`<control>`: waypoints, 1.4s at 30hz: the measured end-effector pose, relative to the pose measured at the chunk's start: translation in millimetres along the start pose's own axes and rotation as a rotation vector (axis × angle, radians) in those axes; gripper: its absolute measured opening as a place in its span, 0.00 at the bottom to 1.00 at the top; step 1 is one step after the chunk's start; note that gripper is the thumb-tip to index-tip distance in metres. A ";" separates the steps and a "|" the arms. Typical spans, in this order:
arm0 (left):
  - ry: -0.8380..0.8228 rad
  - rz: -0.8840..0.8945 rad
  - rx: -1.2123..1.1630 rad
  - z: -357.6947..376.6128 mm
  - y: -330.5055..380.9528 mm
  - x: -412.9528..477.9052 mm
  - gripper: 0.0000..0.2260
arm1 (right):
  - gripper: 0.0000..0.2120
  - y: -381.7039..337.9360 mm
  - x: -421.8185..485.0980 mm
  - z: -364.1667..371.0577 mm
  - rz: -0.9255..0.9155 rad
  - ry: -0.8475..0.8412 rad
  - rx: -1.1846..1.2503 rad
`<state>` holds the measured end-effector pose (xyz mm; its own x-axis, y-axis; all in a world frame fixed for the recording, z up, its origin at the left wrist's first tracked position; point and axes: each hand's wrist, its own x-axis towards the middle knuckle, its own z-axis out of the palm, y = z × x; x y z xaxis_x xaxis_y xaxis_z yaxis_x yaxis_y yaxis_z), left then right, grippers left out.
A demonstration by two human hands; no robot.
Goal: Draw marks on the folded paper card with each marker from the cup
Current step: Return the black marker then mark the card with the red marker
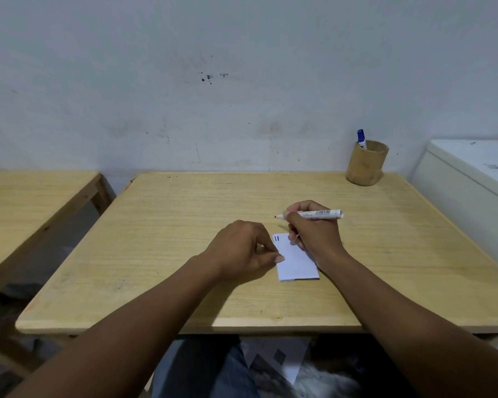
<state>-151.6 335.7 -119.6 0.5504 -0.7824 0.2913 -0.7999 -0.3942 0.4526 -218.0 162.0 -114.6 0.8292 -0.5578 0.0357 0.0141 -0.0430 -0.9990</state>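
Note:
A white folded paper card lies flat on the wooden table, with short blue marks at its far left corner. My left hand rests on the card's left edge, thumb pressing it down. My right hand holds a white marker with a red tip, uncapped; the tip points left and hovers just beyond the card's far edge. A bamboo cup stands at the table's far right corner with a blue-capped marker upright in it.
A second wooden table stands to the left across a narrow gap. A white cabinet borders the table on the right. A scuffed white wall runs behind. My lap shows below the table's front edge.

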 end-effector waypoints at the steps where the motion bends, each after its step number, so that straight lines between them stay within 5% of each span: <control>1: -0.001 0.013 0.010 0.3 0.5 -0.5 0.12 | 0.04 -0.1 -1.1 -3.8 -0.007 -0.025 -0.042; 15: -0.010 0.008 0.014 4.9 -3.9 4.9 0.14 | 0.12 1.9 2.5 -18.9 -0.023 -0.084 -0.168; 42: -0.022 -0.047 0.009 6.1 -8.0 6.8 0.15 | 0.08 4.0 3.8 -18.5 -0.019 -0.082 -0.217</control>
<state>-143.0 330.6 -126.4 0.5819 -0.7735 0.2512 -0.7756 -0.4350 0.4574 -225.1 144.4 -118.0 0.8726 -0.4865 0.0432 -0.0833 -0.2354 -0.9683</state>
